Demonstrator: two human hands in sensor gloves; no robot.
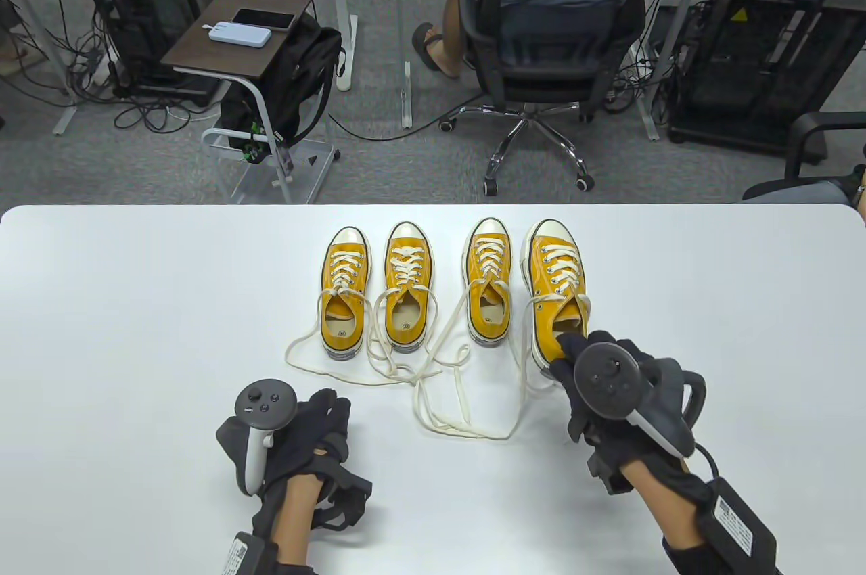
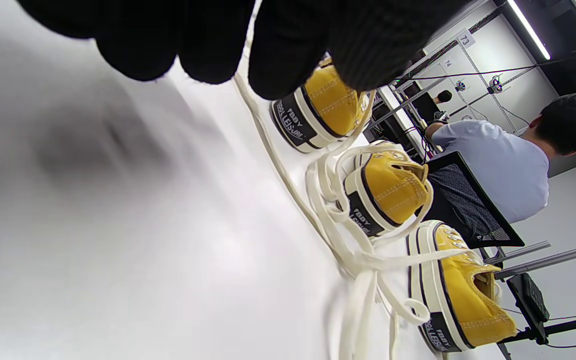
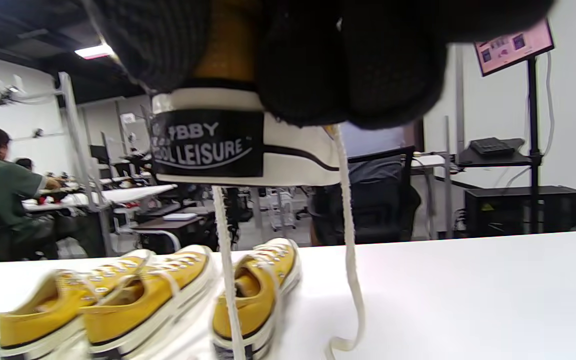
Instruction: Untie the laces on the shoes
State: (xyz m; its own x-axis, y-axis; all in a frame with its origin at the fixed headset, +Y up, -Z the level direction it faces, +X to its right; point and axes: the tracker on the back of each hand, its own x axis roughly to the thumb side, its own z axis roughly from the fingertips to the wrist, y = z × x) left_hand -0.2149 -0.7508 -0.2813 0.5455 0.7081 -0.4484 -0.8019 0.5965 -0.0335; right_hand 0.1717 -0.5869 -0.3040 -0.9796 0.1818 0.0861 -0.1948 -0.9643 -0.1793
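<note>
1. Table view: four yellow canvas shoes with cream toe caps and cream laces are being shown in a row on the white table (image 1: pixel 135 304), long axes running away from the person, toes pointing to the far edge. The far-right shoe (image 1: pixel 556 277) is being gripped at its heel by the right hand (image 1: pixel 602 385), fingers curled round it. The other three shoes (image 1: pixel 345 291) are lying flat to its left. The loose laces (image 1: pixel 433 385) are being seen trailing in loops toward the near edge. The left hand (image 1: pixel 318 440) is being held near the table, apart from the shoes; whether its fingers are spread or curled cannot be told here.

2. Left wrist view: gloved fingertips (image 2: pixel 203 45) are hanging side by side and holding nothing. A lace (image 2: pixel 268 145) is passing just beneath them; contact cannot be told. Black heel patches are being shown on three shoes (image 2: pixel 388 190).

3. Right wrist view: the gripped shoe's heel (image 3: pixel 233 140) is being seen raised above the table, two lace ends dangling from it.
</note>
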